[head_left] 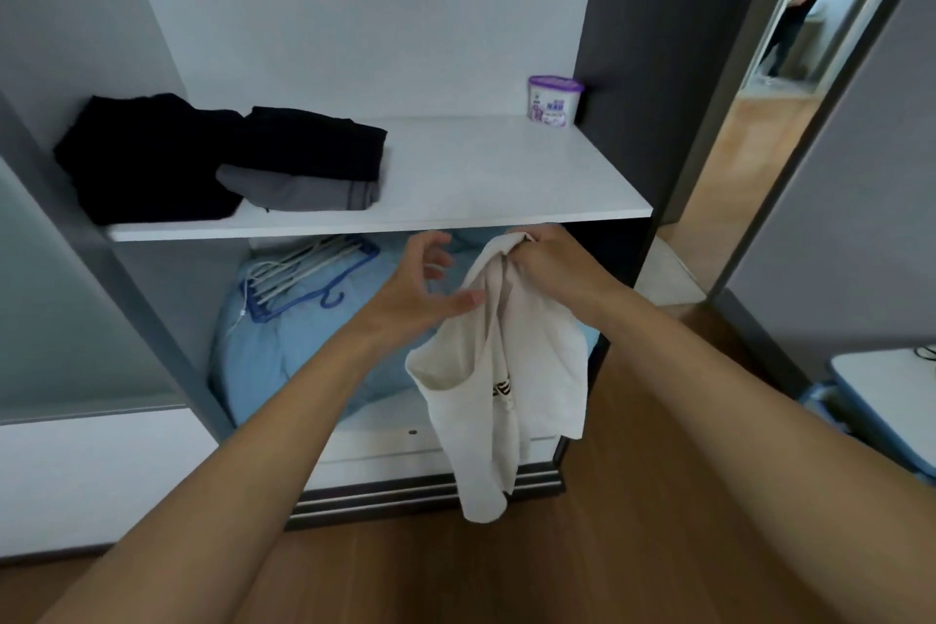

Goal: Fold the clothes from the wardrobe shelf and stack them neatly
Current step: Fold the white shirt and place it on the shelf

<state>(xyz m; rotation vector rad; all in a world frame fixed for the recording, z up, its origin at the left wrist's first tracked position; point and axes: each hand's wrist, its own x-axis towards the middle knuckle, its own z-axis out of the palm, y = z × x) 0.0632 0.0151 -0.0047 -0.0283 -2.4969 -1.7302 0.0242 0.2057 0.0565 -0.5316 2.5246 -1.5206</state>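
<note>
Head view looks down past two bare forearms at an open wardrobe. The right grip (pixel 547 264) is clamped on the bunched top of a white garment (pixel 501 370), fingers curled round the cloth just below the front edge of the white shelf (pixel 456 177). The garment hangs loose and unfolded from that grip, in front of the lower compartment and above the wooden floor (pixel 633 497), with a small dark print near its middle. The left grip (pixel 420 289) is apart, fingers loosely curled and holding nothing; its thumb tip lies at the garment's left edge, seemingly only touching it, though the contact is hard to read.

On the shelf's left part sits a folded black pile (pixel 152 157), and just beside it a second black garment (pixel 314 142) lies on top of a grey garment (pixel 299 190). A purple-lidded tub (pixel 554 99) stands at the back right corner. In the compartment below, white and blue hangers (pixel 309 274) rest on a pale blue bundle of bedding (pixel 304 345).
</note>
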